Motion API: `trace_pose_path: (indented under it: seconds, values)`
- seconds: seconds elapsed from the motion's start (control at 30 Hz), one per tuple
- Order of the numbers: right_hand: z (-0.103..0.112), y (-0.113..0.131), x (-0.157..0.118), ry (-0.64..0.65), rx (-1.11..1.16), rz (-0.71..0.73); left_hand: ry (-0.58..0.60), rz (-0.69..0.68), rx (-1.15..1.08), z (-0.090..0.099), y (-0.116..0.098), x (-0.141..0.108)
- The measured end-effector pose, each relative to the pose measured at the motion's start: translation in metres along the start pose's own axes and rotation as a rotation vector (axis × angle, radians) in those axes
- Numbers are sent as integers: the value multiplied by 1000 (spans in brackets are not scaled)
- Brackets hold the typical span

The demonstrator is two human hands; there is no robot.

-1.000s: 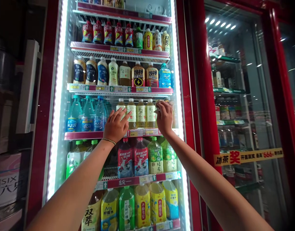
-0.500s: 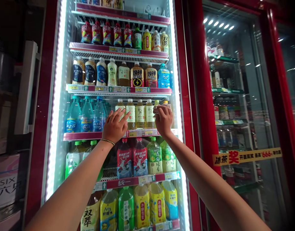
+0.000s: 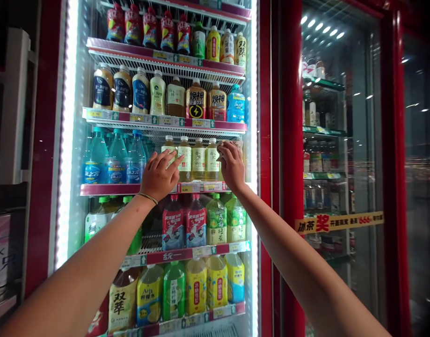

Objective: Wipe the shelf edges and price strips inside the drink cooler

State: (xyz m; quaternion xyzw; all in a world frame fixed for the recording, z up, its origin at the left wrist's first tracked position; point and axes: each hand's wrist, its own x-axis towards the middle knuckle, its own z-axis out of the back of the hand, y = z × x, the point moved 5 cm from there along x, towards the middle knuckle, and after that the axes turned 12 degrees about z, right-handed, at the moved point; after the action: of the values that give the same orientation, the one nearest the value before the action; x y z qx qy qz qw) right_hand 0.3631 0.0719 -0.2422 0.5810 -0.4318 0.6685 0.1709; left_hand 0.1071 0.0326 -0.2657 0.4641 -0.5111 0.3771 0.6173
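Note:
My left hand (image 3: 160, 174), a band round its wrist, is open with fingers spread before the left end of a row of pale-labelled drink bottles (image 3: 198, 160) on the middle shelf. Its fingertips overlap the labels in view; whether they touch them I cannot tell. At the row's right end my right hand (image 3: 232, 164) is closed, its fingers curled together beside the last pale-labelled bottle (image 3: 212, 160). Something small and brownish shows at those fingertips, too unclear to name. Bottles behind this hand are mostly hidden.
Lit fridge shelves hold blue-capped bottles (image 3: 117, 159) at left, red-labelled bottles (image 3: 173, 223) below, and dark-labelled bottles (image 3: 103, 89) above. A bright light strip (image 3: 68, 140) edges the left side. A red-framed glass door (image 3: 285, 140) stands to the right.
The view has shifted, so the shelves sit higher and further left. Both hands stay at the same bottle row; the right hand now hides more of the bottles at its right end.

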Motion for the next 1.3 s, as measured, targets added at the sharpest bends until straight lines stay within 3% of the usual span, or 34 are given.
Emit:
trace_pose_path:
  seconds: [0.17, 0.33, 0.47, 0.63, 0.77, 0.93, 1.1, 1.3]
  values:
    - [12, -14, -3, 143, -5, 128, 0, 46, 5, 0, -20, 17]
    - [26, -30, -8, 82, -33, 108, 41, -38, -47, -13, -64, 36]
    - [30, -35, -9, 173, -15, 219, 63, -54, -102, -28, -93, 43]
    - [42, -51, -2, 88, -64, 133, 74, -41, -139, -45, -119, 40]
    - [41, -53, -6, 157, -55, 255, 68, -35, -142, -56, -128, 31]
    - [46, -61, -11, 11, -114, 132, 35, -47, -111, -63, -129, 24]
    - [43, -61, -14, 123, -56, 199, 47, -49, -110, -66, -129, 22]
    - [51, -65, -23, 53, -68, 151, 65, -49, -130, -67, -130, 21]
